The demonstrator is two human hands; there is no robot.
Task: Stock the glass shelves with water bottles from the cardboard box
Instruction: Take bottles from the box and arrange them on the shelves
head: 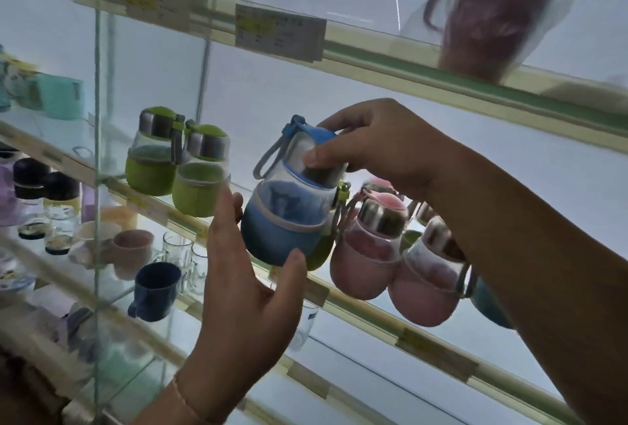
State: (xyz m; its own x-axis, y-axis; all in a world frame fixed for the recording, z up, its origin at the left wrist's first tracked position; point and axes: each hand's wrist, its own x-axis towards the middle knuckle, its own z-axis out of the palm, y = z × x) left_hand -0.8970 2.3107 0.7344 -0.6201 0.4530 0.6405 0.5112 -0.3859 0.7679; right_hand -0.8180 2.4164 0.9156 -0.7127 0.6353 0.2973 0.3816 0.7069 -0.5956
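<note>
The right hand (380, 149) grips the blue bottle (289, 220) by its cap while the left hand (248, 292), fingers straight, steadies its base, seemingly just above the glass shelf (367, 310).

Blue bottle (289, 217): clear upper body, blue sleeve on the lower half, steel collar, blue cap, grey strap loop at its 10 o'clock. It is tilted, cap leaning toward 1 o'clock. The right hand (384, 149) pinches the collar and cap; the left hand (248, 292) has its thumb under the base and straight fingers beside the sleeve at 9 o'clock. The bottle is at the front edge of the glass shelf (373, 316); contact with the shelf cannot be confirmed.

Two green bottles (200, 183) stand side by side, touching, at its 10 o'clock on the same shelf. Two pink bottles (367, 254) stand together at its 4 o'clock, the nearer just beside it. All are capped.
</note>
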